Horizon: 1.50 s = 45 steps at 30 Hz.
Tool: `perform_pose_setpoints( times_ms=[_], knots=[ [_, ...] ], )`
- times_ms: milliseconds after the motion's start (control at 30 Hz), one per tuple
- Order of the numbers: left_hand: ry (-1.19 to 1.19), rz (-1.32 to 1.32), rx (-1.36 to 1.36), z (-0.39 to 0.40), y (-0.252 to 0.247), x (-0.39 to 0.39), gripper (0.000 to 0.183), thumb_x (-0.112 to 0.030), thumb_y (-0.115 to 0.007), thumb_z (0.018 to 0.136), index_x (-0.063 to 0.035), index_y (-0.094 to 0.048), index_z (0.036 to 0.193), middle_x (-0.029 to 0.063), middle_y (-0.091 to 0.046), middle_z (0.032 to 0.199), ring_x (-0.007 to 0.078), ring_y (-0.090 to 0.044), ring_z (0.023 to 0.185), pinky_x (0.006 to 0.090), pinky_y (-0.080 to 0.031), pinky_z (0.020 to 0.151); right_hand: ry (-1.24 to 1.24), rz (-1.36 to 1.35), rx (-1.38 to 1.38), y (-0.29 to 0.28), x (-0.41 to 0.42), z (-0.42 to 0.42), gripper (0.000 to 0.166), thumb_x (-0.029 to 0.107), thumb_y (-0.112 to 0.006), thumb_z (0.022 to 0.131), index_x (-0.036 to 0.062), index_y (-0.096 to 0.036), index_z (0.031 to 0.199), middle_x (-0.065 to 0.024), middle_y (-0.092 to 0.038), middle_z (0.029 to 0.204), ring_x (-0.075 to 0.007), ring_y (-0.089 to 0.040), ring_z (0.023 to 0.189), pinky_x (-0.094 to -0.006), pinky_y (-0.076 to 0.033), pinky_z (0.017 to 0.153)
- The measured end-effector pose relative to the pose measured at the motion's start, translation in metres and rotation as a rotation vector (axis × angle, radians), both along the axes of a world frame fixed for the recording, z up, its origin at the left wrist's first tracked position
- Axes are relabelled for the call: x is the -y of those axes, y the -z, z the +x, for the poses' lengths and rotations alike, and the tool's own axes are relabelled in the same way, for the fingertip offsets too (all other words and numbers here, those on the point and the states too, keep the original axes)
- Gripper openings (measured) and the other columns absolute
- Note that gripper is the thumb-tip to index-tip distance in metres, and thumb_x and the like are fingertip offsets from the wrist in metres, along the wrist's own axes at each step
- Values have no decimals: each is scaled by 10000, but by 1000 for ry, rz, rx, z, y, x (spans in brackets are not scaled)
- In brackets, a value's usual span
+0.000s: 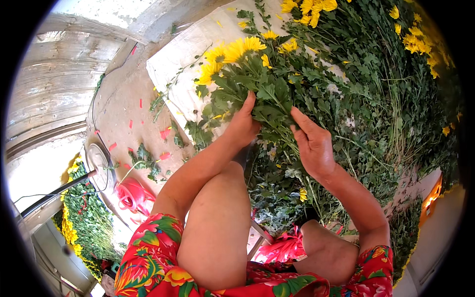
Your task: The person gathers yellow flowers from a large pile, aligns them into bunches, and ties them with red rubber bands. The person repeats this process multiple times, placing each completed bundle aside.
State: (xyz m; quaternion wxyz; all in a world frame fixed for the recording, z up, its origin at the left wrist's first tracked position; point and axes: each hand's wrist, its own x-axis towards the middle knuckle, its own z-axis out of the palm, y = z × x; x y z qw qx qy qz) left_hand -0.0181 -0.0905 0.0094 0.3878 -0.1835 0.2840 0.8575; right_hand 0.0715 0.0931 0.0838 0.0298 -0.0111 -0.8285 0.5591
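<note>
My left hand (pixel 243 124) is closed around a bunch of yellow chrysanthemums (pixel 237 52), its thumb up along the leaves. The blooms point up and to the left, and the leafy stems run down to the right. On the right side of the same bunch, my right hand (pixel 311 143) has its thumb and forefinger at the stems and leaves. Whether those fingers pinch a stem or only touch it, I cannot tell. Beneath both hands lie loose green leaves and cut stems (pixel 274 189).
A large heap of chrysanthemum stems (pixel 371 85) covers the right side. White sheeting (pixel 174 70) lies under the flowers. Pink ribbon (pixel 133 196) sits at the left, near a round stand base (pixel 99 169) with a cable. More bundled flowers (pixel 89 222) lie at lower left, beyond a metal pole (pixel 55 193).
</note>
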Motion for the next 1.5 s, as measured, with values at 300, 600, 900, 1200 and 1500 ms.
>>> perform_pose_setpoints(
  times_ms=[300,600,900,1200,1500],
  knots=[
    [-32,-6,-97,6,-9,-5,652,-633,-494,1000,-105,-518,1381,41,-592,1325,205,-543,1216,403,-421,1064,-47,151,68,19,19,-4,474,-24,-603,927,110,-591,1381,-156,-650,918,-325,-652,765,-370,-530,679],
    [50,-231,27,13,-8,-2,374,-243,-660,988,-46,-601,1301,102,-678,1235,242,-664,1090,417,-534,975,-185,495,72,20,31,8,433,-3,-639,875,97,-624,1296,-135,-615,826,-311,-630,682,-385,-527,592],
    [-37,-206,166,19,21,35,312,-173,-667,975,-29,-638,1250,97,-697,1142,244,-679,1006,437,-574,874,79,777,136,85,-82,8,339,110,-695,894,51,-610,1217,-178,-627,1109,-387,-617,1013,-480,-523,819],
    [-55,-245,161,22,24,39,317,-186,-659,980,-54,-625,1266,75,-689,1143,238,-674,1017,427,-575,888,93,519,243,128,-82,19,239,224,-651,915,71,-626,1097,-149,-653,1005,-389,-620,1001,-503,-512,811],
    [-50,-265,133,19,24,42,307,-244,-617,1011,-50,-619,1249,97,-694,1154,255,-681,1029,445,-565,934,188,1061,0,93,-130,-73,549,117,-656,887,70,-469,1401,-146,-610,1246,-346,-502,1250,-462,-427,1046]
  ],
)
